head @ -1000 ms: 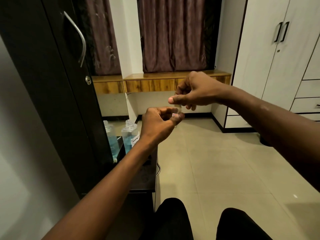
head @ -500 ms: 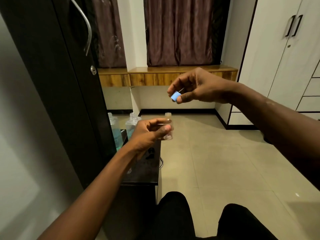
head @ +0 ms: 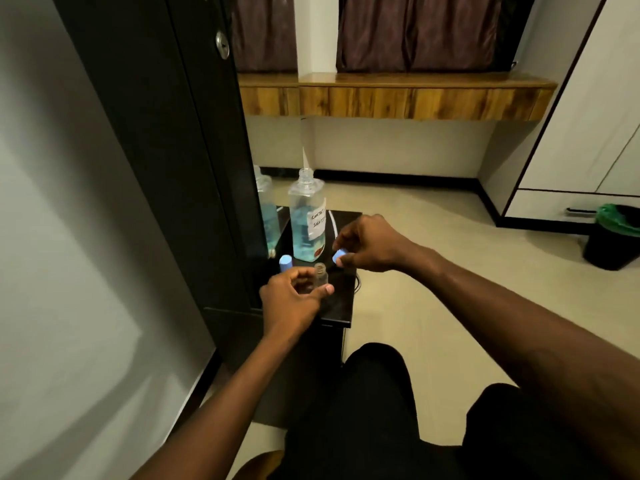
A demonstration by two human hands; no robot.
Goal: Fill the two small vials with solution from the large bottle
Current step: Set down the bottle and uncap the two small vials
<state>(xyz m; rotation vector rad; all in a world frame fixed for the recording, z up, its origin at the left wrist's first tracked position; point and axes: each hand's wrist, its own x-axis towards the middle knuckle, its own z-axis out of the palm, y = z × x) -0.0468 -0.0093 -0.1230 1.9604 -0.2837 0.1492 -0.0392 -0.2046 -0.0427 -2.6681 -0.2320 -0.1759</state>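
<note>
While your left hand (head: 294,299) is pinching the open vial (head: 321,276) upright over the worktop (head: 341,306), your right hand (head: 367,245) is holding its blue cap (head: 338,257) between closed fingers. Be laying the cap down beside the large bottle (head: 306,220), away from the edge. Be keeping the vial straight. A second vial with a blue cap (head: 285,263) is waiting left of the bottle.

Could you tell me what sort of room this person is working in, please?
Most likely a bedroom at home, not a lab: white wardrobe doors, dark curtains above a wooden ledge, and a small black side table serving as the workbench.
</note>
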